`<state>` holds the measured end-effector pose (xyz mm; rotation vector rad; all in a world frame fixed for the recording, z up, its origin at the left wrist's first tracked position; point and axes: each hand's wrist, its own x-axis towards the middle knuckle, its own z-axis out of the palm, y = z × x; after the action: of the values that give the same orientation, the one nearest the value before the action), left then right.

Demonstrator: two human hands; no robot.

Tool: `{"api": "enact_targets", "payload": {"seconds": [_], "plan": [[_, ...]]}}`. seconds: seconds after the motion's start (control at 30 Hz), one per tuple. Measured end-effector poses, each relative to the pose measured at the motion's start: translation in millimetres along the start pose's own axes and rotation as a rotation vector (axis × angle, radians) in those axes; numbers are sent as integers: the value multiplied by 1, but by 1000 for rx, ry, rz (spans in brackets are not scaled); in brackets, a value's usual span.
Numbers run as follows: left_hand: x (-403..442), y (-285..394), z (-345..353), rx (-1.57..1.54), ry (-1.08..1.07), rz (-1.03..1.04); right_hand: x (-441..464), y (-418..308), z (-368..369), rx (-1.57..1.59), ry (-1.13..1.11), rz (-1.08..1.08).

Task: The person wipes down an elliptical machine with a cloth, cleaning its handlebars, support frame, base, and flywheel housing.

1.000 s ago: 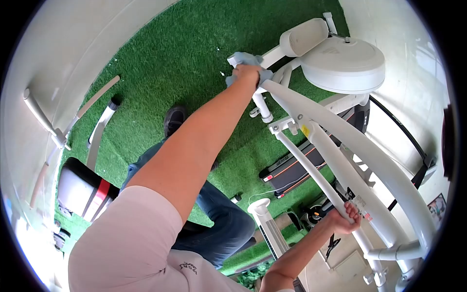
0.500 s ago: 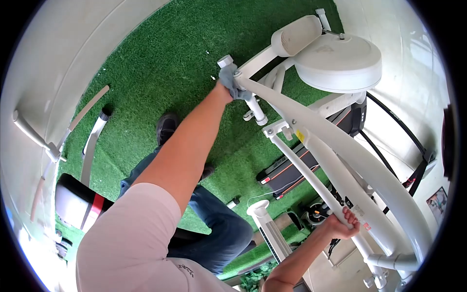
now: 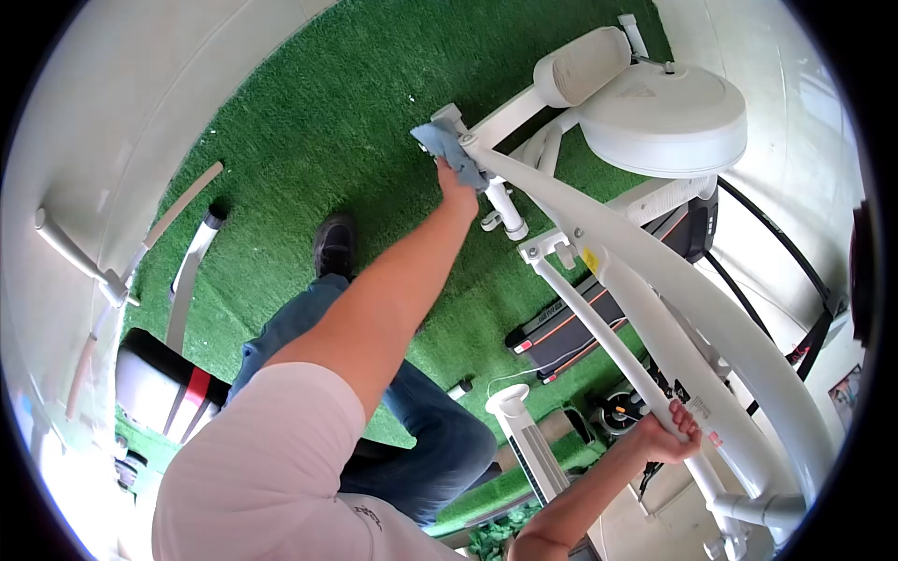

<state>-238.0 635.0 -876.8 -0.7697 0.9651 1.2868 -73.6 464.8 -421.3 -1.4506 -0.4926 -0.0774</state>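
My left hand [image 3: 453, 178] presses a grey-blue cloth [image 3: 447, 145] around a joint near the base of a white elliptical trainer [image 3: 524, 182]. The cloth covers most of its fingers. My right hand [image 3: 672, 434] is closed around a slim white bar [image 3: 603, 335] of the same machine, with the fingers wrapped over it. A thicker white tube [image 3: 645, 341] runs close beside that bar. The trainer's round white housing [image 3: 659, 117] lies beyond my left hand.
Green artificial turf [image 3: 281, 122] covers the floor. A black treadmill [image 3: 571, 332] stands behind the trainer. A white tower fan [image 3: 526, 439] is near my knee. To the left are a seat [image 3: 154, 383] with a red stripe and several curved bars. My shoe [image 3: 335, 245] rests on the turf.
My left hand and the cloth have shifted slightly at the joint, and a corner of the cloth now sticks out to the left. My right hand keeps its grip. The whole view has shifted a little.
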Motion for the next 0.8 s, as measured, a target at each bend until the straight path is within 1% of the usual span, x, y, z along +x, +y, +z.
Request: {"api": "enact_targets", "payload": {"seconds": [0.03, 0.1, 0.17, 0.23, 0.27, 0.33, 0.37, 0.43, 0.47, 0.5, 0.57, 0.6, 0.67, 0.7, 0.77, 0.8], "plan": [[-4, 2, 1, 3, -2, 4, 2, -1, -1, 12, -8, 11], [-13, 3, 0, 211, -122, 141, 3, -2, -5, 16, -13, 20], [-8, 1, -8, 192, -164, 144, 4, -1, -3, -14, 19, -9], [-11, 1, -14, 633, -124, 357, 3, 0, -2, 2, 22, -1], [-12, 4, -13, 634, -126, 358, 3, -1, -2, 17, 26, 4], [-17, 19, -7, 816, -121, 377, -1, -2, 4, 12, 60, 4], [-20, 30, -3, 817, -126, 379, -3, -3, 6, 6, 92, 6], [-17, 50, 1, 906, -285, 142, -1, -2, 3, 20, 83, 17], [-17, 51, 3, 1008, -252, 261, 0, -1, 2, 28, 74, 27], [-14, 53, 6, 1009, -253, 261, 0, 0, 2, 28, 74, 26], [-15, 59, 6, 1498, -231, 538, -2, -3, 3, 34, 52, 37], [-18, 62, 5, 1495, -233, 538, -1, -4, 2, 35, 51, 35], [-15, 69, 5, 1671, -270, 636, 0, -3, 2, 45, 24, 40], [-11, 74, 5, 1672, -272, 633, -1, -3, 1, 43, 26, 39], [4, 88, 0, 1779, -377, 632, -3, -4, 2, 49, 14, 55], [8, 97, -4, 1778, -374, 631, -1, -3, 0, 48, 12, 57]]}}
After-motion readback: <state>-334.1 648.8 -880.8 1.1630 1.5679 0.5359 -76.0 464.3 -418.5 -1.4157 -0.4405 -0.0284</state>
